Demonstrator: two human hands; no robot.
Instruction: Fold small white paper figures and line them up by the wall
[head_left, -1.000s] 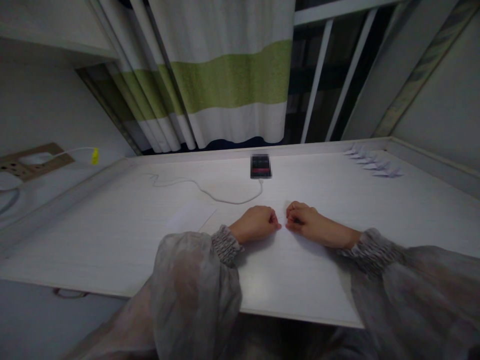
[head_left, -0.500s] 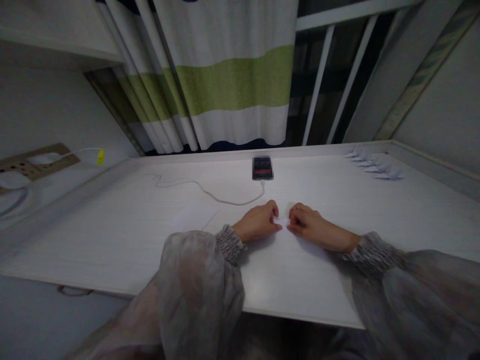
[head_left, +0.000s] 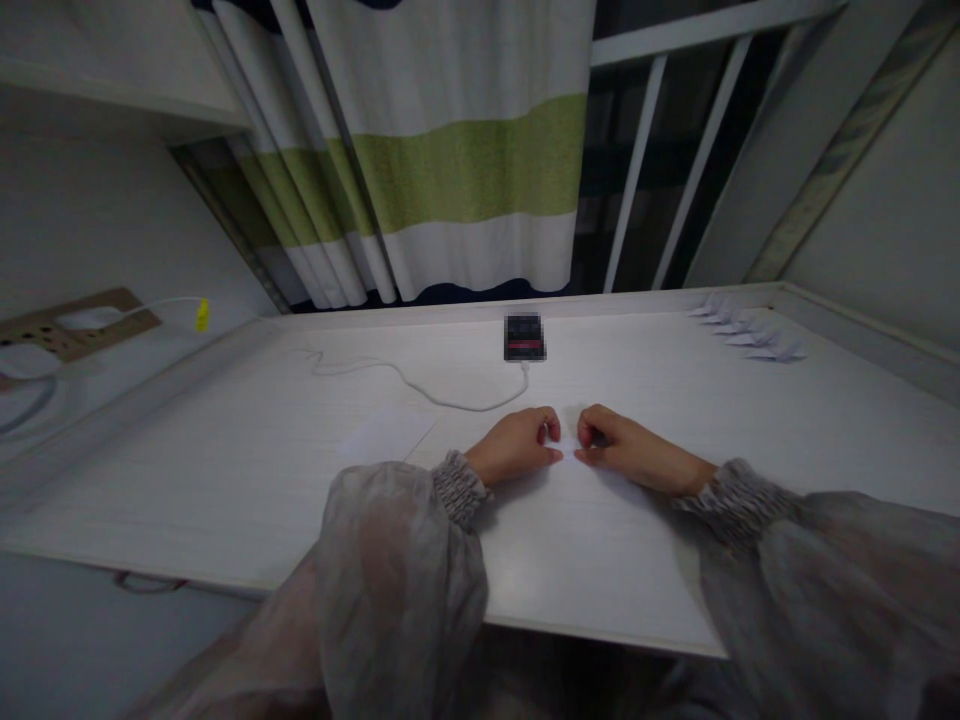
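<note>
Between my hands is a small piece of white paper (head_left: pixel 568 446), hard to tell from the white desk. My left hand (head_left: pixel 523 441) pinches its left side, thumb below and fingers curled above. From the right, my right hand (head_left: pixel 615 445) grips the other side, its fingers curled in and the thumb pointing left. Both hands rest low over the desk, their fingertips a short gap apart. The exact shape and folds of the paper are mostly hidden by my fingers.
A flat white sheet (head_left: pixel 386 433) lies left of my left forearm. Beyond my hands sits a blurred dark device (head_left: pixel 524 338) with a white cable (head_left: pixel 457 405). Several folded paper pieces (head_left: pixel 750 330) stand in a row at the back right of the desk (head_left: pixel 600 560).
My right hand has shifted slightly, its fingers curling closer. My left hand stays almost in place, and the paper remains between them.
</note>
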